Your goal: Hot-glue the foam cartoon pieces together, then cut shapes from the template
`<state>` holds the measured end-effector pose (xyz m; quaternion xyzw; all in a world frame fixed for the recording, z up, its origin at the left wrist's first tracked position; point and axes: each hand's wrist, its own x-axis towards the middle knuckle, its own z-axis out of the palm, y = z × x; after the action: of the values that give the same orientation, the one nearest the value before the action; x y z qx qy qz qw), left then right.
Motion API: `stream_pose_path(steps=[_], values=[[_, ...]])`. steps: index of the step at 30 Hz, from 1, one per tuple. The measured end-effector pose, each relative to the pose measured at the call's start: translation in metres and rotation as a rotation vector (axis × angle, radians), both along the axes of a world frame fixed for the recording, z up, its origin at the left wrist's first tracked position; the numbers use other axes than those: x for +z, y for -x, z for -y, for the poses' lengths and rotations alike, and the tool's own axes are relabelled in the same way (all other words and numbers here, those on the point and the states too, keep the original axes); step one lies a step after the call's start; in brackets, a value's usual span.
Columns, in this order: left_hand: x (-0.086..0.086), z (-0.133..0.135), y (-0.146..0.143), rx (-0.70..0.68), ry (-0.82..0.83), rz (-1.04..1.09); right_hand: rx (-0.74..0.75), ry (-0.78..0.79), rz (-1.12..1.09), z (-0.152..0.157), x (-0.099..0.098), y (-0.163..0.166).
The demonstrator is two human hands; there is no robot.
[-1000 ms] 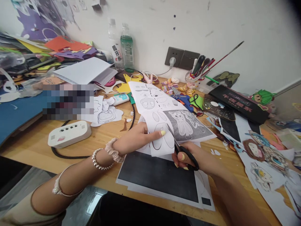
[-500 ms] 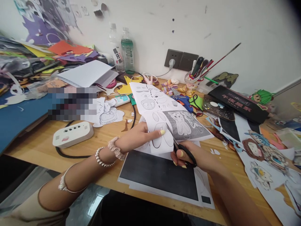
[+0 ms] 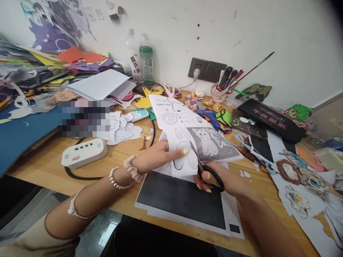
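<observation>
My left hand [image 3: 167, 156] is closed on a white printed sheet [image 3: 177, 117], its thumb on top and the other fingers out of sight underneath. Outlined shapes and a grey picture of a cartoon figure cover the sheet. In my right hand [image 3: 207, 178] is a pair of scissors [image 3: 218, 181] with black handles. Their blades run into the paper just right of my left thumb, where the front part curls down. Beneath both hands lies a sheet with a large black rectangle [image 3: 182, 200], on top of other white paper.
A white power strip [image 3: 85, 152] sits at the left on the wooden desk [image 3: 120, 194]. Two bottles [image 3: 147, 60] stand by the wall. Behind the sheet are coloured scraps and a pen holder [image 3: 222, 87]. A black box [image 3: 272, 119] and paper cutouts [image 3: 297, 200] lie to the right.
The whole view has shifted very slightly. Both hands, the sheet and the scissors keep almost the same position, with the blades still in the paper.
</observation>
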<state>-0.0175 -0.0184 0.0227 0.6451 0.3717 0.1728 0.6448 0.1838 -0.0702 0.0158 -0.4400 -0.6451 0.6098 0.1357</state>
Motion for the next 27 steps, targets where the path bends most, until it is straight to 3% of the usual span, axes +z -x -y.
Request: stream_pose_path(steps=[13, 27], values=[[0.0, 0.0, -0.004, 0.015, 0.036, 0.02, 0.008, 0.034, 0.009, -0.002, 0.001, -0.001], [-0.011, -0.004, 0.0, -0.042, -0.059, -0.061, 0.018, 0.06, 0.051, -0.003, 0.003, 0.0]])
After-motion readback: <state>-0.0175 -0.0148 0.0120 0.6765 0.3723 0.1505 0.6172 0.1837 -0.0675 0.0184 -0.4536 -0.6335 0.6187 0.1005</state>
